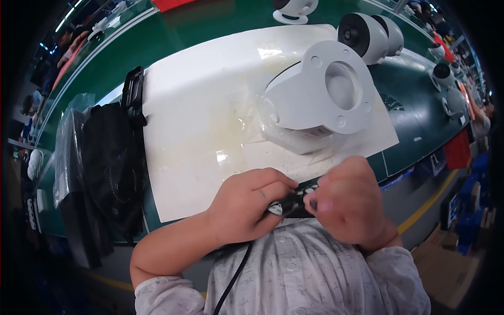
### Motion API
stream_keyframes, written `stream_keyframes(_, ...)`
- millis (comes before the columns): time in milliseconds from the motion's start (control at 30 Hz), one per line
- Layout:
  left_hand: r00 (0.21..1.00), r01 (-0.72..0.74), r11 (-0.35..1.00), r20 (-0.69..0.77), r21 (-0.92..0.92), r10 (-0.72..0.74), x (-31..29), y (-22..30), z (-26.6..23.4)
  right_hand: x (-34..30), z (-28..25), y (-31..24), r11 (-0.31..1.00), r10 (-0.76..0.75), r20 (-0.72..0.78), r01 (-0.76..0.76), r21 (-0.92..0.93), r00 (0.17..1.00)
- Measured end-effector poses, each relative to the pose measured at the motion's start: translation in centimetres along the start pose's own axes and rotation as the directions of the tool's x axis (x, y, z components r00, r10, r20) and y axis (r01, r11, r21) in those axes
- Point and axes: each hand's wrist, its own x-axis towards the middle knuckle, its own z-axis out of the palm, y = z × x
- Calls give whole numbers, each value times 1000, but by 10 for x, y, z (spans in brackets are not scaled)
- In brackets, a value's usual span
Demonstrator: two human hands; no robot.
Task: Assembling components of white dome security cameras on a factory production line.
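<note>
Close to my body, at the table's near edge, my left hand (247,205) is closed around a dark piece with pale specks (292,203); its kind cannot be made out. My right hand (349,202), smeared by motion, is curled at the other end of that piece, and its fingers hide what lies between them. Just beyond both hands, a white plastic housing (281,105) with a round opening rests tilted on a clear plastic bag (302,145). Both lie on a large white sheet (184,131).
At the left lie a black mesh bag (113,163), a clear plastic bag (68,152) and a black tray (133,89). White-and-black round units (365,38) stand at the back right on the green table (415,105). A black cable (234,278) hangs across my shirt.
</note>
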Motion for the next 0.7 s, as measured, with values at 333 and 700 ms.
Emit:
stream_keyframes(333, 999, 28, 1000, 25, -11, -28, -2, 1, -1, 3, 0, 2, 929, 266, 31, -265, 258, 963)
stream_keyframes(700, 993, 120, 990, 11, -71, -119, -2, 1, -1, 2, 9, 10, 947, -321, -117, 319, -31, 940)
